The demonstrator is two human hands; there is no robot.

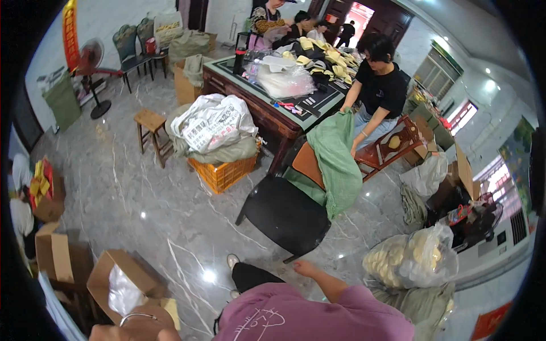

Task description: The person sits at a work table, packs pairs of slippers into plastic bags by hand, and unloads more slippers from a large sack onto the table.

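Observation:
My right hand (306, 267) reaches forward from a pink sleeve and sits at the near edge of a black chair seat (284, 215); its fingers are too small to read. My left hand (116, 332) is low at the picture's bottom edge, a thin bangle on its wrist, over an open cardboard box (122, 278) with a clear plastic liner. Only part of that hand shows. Beyond the chair a person in a black shirt (380, 85) holds up a green woven sack (336, 162).
A dark wooden table (259, 108) carries yellow pieces and a plastic bag. Beside it are an orange crate (223, 173) under stuffed sacks, a wooden stool (151, 122), and a clear bag of pale round items (410, 258). Cardboard boxes line the left.

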